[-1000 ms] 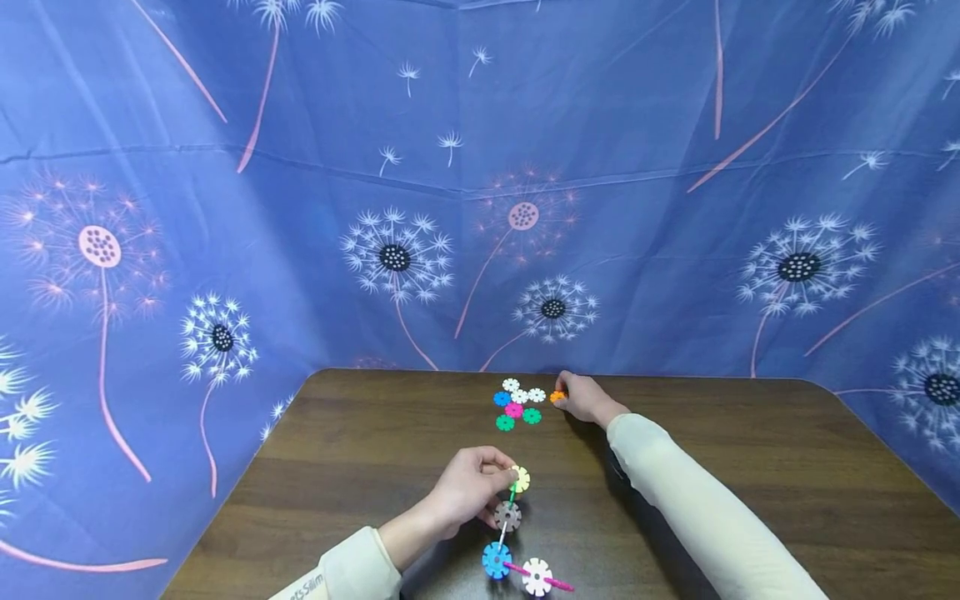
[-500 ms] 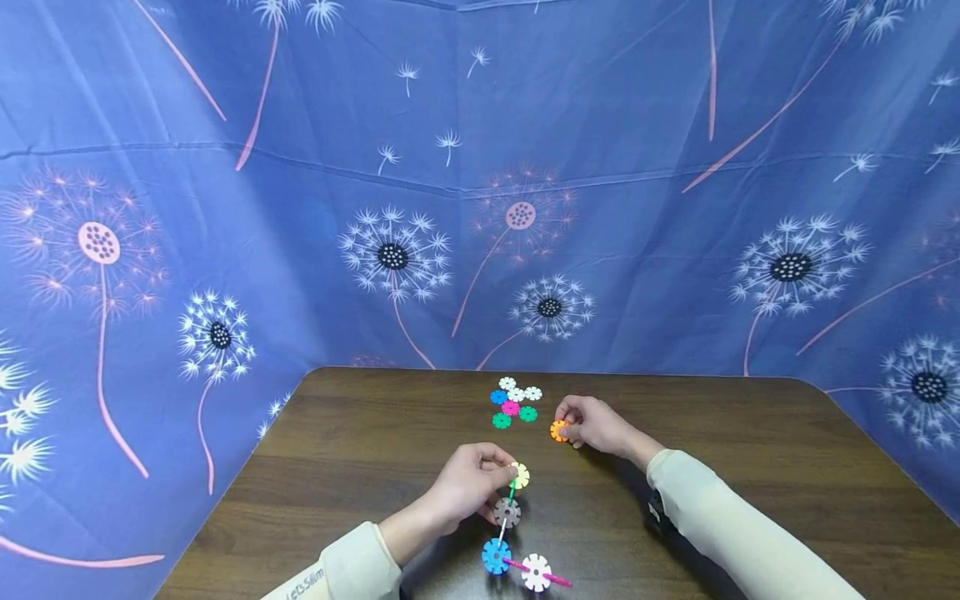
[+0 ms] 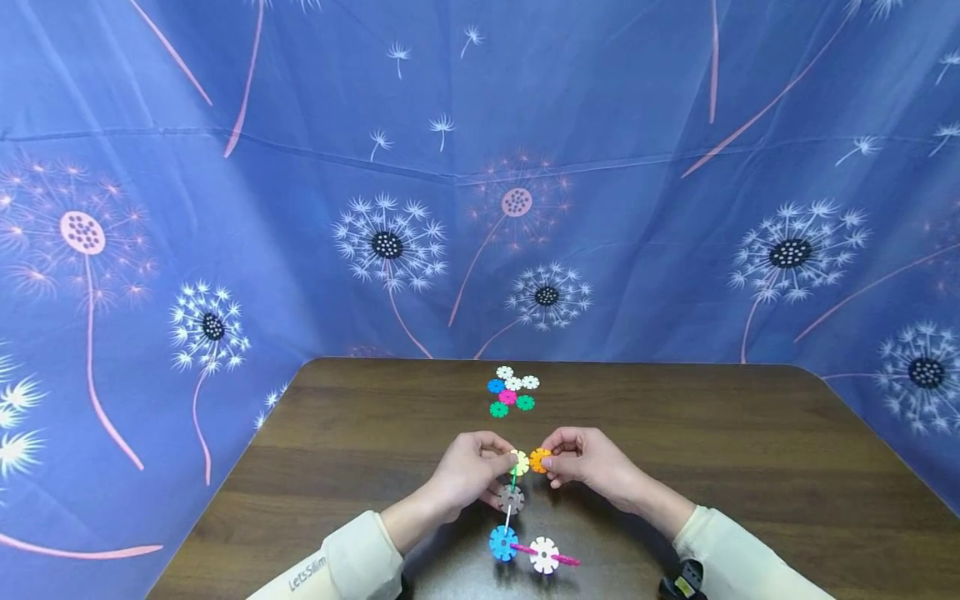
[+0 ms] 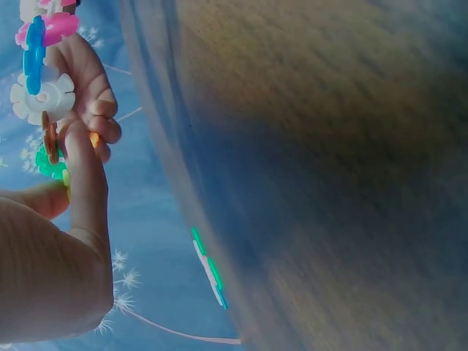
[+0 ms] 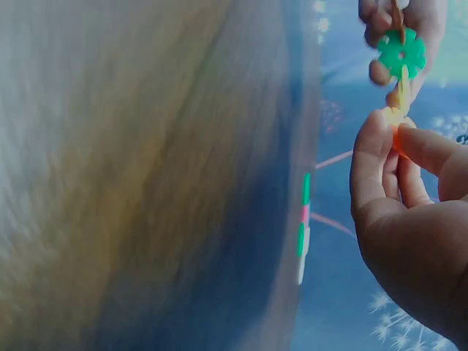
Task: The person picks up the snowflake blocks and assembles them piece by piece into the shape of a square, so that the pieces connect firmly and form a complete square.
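Note:
My left hand (image 3: 461, 473) pinches a pale yellow notched disc (image 3: 521, 463) at the upper end of a chain of interlocking plastic discs. Down the chain come a green disc (image 5: 409, 57), a grey-brown disc (image 3: 512, 500), a white one seen edge-on, a blue disc (image 3: 503, 543), and a white disc (image 3: 543, 556) between two pink ones. Between the thumb and fingers of my right hand (image 3: 600, 469) is an orange disc (image 3: 537, 460). It sits right beside the yellow disc; whether their slots engage is hidden by fingers in the wrist views.
Toward the table's far edge lies a loose cluster of discs, among them a blue disc (image 3: 496, 386), a pink disc (image 3: 507, 397), a green disc (image 3: 525, 402) and white ones. A blue dandelion-print cloth (image 3: 637, 208) hangs behind the wooden table (image 3: 360, 408).
My right hand has brought the orange disc from the far part of the table toward me and leftward, up to the yellow disc. The left hand keeps its grip nearly in place.

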`<state>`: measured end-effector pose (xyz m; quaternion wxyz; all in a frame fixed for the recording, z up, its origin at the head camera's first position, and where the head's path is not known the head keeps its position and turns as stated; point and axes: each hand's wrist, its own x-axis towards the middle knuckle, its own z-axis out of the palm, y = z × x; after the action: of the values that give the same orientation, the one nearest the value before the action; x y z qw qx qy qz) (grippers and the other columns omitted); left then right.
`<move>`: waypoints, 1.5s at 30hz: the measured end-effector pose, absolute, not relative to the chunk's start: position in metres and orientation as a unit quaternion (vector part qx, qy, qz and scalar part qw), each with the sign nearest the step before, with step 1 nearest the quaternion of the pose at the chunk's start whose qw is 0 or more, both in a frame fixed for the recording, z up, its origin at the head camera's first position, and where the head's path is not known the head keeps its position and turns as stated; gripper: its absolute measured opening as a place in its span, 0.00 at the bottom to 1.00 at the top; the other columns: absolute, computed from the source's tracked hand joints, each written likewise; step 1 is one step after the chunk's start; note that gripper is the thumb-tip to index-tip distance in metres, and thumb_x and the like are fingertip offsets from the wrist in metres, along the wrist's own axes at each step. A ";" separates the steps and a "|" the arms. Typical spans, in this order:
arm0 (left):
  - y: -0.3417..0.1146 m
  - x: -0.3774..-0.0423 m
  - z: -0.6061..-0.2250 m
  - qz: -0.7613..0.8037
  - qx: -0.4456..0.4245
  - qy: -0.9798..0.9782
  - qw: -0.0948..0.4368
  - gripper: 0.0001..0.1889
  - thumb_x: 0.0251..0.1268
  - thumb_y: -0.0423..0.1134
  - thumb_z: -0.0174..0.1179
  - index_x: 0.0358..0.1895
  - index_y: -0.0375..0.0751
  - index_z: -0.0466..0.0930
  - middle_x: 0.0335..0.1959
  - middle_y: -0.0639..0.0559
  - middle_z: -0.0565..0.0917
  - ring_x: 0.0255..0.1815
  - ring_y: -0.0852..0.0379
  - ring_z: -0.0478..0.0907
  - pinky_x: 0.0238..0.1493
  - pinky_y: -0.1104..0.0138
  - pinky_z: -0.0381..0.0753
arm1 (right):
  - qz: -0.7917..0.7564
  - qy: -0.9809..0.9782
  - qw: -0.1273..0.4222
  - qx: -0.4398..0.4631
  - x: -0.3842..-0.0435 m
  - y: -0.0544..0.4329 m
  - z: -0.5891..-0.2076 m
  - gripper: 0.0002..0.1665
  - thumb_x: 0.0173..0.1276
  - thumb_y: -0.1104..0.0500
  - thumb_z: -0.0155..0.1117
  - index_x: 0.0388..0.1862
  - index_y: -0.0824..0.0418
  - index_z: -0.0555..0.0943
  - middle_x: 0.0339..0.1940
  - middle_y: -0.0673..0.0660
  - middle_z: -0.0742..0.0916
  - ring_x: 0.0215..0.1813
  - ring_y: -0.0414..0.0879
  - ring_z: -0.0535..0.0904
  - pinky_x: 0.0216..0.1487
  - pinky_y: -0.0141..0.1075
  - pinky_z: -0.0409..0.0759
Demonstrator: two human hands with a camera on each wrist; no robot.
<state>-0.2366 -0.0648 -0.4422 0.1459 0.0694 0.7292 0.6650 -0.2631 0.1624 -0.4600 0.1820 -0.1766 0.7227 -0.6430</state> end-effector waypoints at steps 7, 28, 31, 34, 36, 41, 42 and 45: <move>-0.066 -0.238 -0.441 0.672 0.066 0.723 0.144 0.09 0.70 0.34 0.63 0.46 0.30 0.80 0.25 0.48 0.83 0.15 0.57 0.79 0.20 0.62 0.84 | -0.651 0.721 0.153 -0.180 -0.253 0.158 -0.458 0.13 0.67 0.68 0.69 0.45 0.77 0.79 0.37 0.70 0.86 0.33 0.47 0.85 0.40 0.43 0.87; -0.064 -0.234 -0.436 0.698 0.018 0.697 0.161 0.06 0.69 0.31 0.63 0.38 0.29 0.82 0.33 0.29 0.87 0.13 0.61 0.79 0.17 0.68 0.82 | -0.588 0.780 0.021 -0.216 -0.241 0.144 -0.452 0.04 0.63 0.68 0.73 0.36 0.67 0.86 0.34 0.58 0.86 0.30 0.46 0.85 0.35 0.38 0.86; -0.063 -0.234 -0.436 0.701 0.013 0.695 0.157 0.05 0.68 0.30 0.63 0.37 0.29 0.81 0.31 0.31 0.87 0.12 0.61 0.78 0.15 0.69 0.81 | -0.592 0.777 0.015 -0.215 -0.240 0.143 -0.455 0.04 0.63 0.68 0.74 0.35 0.67 0.86 0.33 0.58 0.86 0.29 0.46 0.85 0.34 0.37 0.86; -0.061 -0.233 -0.435 0.700 0.010 0.698 0.152 0.05 0.68 0.30 0.63 0.36 0.28 0.81 0.28 0.34 0.87 0.11 0.61 0.77 0.15 0.69 0.81 | -0.598 0.772 0.013 -0.217 -0.240 0.143 -0.457 0.04 0.62 0.68 0.74 0.35 0.67 0.87 0.33 0.58 0.87 0.29 0.47 0.85 0.34 0.38 0.86; -0.060 -0.233 -0.434 0.695 0.009 0.704 0.147 0.06 0.68 0.30 0.64 0.36 0.28 0.82 0.26 0.38 0.87 0.11 0.61 0.77 0.15 0.68 0.81 | -0.603 0.767 0.011 -0.220 -0.240 0.142 -0.458 0.04 0.61 0.68 0.75 0.35 0.67 0.87 0.33 0.59 0.87 0.29 0.48 0.86 0.34 0.38 0.86; -0.059 -0.233 -0.433 0.682 0.011 0.718 0.136 0.06 0.67 0.31 0.65 0.36 0.28 0.82 0.24 0.42 0.86 0.10 0.62 0.75 0.14 0.69 0.80 | -0.614 0.758 0.013 -0.218 -0.242 0.142 -0.460 0.05 0.61 0.68 0.75 0.35 0.68 0.87 0.33 0.60 0.87 0.29 0.49 0.86 0.35 0.39 0.87; -0.060 -0.233 -0.433 0.679 0.013 0.721 0.137 0.06 0.67 0.31 0.65 0.37 0.29 0.82 0.24 0.42 0.86 0.10 0.62 0.75 0.14 0.70 0.79 | -0.613 0.759 0.017 -0.216 -0.242 0.142 -0.460 0.05 0.62 0.67 0.75 0.36 0.68 0.87 0.33 0.60 0.87 0.29 0.49 0.86 0.35 0.39 0.87; -0.061 -0.234 -0.434 0.667 0.028 0.732 0.139 0.07 0.68 0.33 0.65 0.37 0.30 0.81 0.25 0.43 0.86 0.12 0.62 0.74 0.14 0.70 0.79 | -0.610 0.764 0.035 -0.205 -0.243 0.143 -0.459 0.05 0.63 0.67 0.74 0.36 0.68 0.87 0.33 0.60 0.88 0.29 0.49 0.86 0.35 0.38 0.86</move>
<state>-0.2336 -0.0614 -0.4337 0.1393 0.0281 0.7316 0.6668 -0.2433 0.1428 -0.4590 0.0347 -0.2046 0.7644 -0.6105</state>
